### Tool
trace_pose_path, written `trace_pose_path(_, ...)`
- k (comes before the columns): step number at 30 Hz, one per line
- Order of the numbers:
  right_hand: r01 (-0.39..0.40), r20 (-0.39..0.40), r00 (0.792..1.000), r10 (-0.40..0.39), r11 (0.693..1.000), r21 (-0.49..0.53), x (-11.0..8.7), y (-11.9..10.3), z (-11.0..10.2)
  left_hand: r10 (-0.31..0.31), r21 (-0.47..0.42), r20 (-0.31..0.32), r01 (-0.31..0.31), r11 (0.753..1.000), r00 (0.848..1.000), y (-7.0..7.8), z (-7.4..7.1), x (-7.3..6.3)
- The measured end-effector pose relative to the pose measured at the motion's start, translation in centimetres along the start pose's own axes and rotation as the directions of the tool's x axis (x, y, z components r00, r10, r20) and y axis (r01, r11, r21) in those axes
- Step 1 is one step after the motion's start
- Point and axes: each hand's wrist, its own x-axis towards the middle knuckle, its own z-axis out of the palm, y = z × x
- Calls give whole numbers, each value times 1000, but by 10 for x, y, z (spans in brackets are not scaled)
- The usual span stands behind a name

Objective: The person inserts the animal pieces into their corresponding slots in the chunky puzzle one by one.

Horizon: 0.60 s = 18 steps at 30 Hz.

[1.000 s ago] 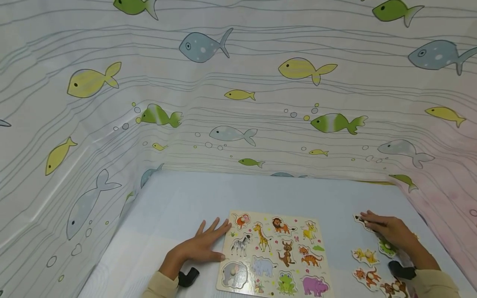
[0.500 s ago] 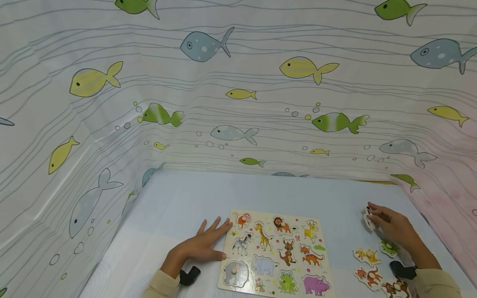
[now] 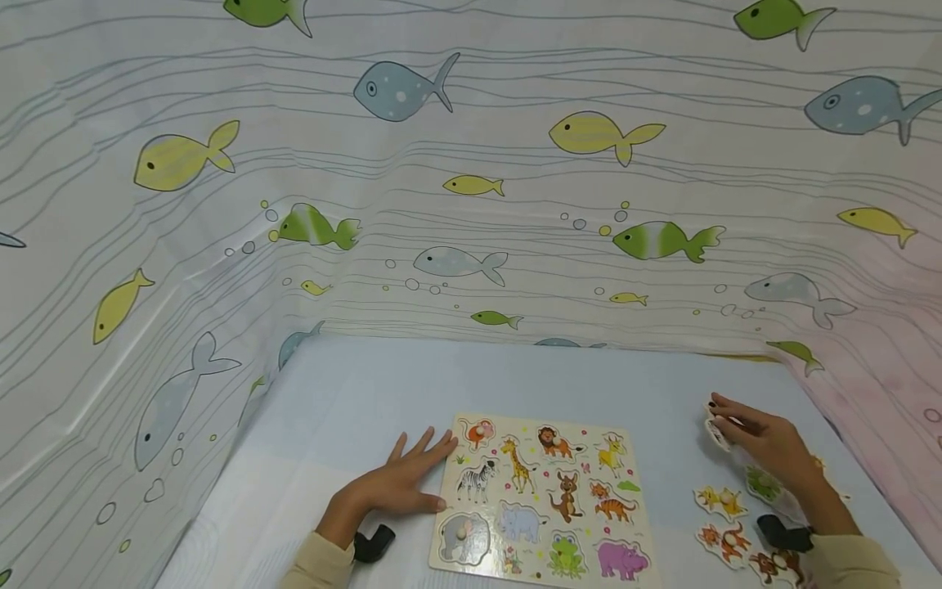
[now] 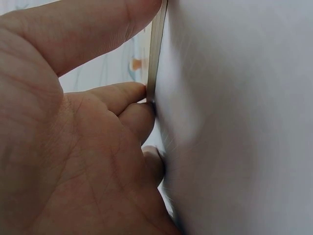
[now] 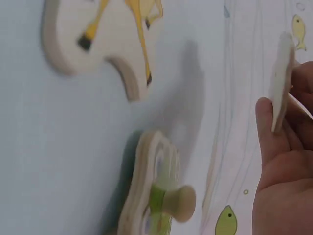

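Observation:
A wooden animal puzzle board lies on the table. My left hand rests with spread fingers at its left edge; in the left wrist view, the thumb and fingertips touch the board's edge. My right hand pinches a thin wooden puzzle piece, tilted above the table to the right of the board. The right wrist view shows this piece nearly edge-on between thumb and fingers. Its animal is mostly turned away; black marks show on a white ground. Below the hand lies a green frog piece.
More knobbed pieces lie on the right: a yellow animal piece, an orange tiger piece and a brown piece. An elephant piece with a knob sits in the board. Fish-printed sheeting walls the table.
My right hand has lifted the black-and-white puzzle piece off the table and tilted it up, then moved slightly left. The left hand and the board have stayed put.

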Motion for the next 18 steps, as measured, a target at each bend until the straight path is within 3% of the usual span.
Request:
trace_pose_path(6,-38,-26,999,39,998,55,-2,-11,10,-11,4,1,11,1000,1000,-1,0,0)
trace_pose_path(12,29,-84,996,-20,994,104,-1,-22,21,-2,-10,3,2,1000,1000,0,1,0)
trace_pose_path(18,105,-92,990,-105,994,1,8,-40,33,-6,10,8,6,1000,1000,-2,0,2)
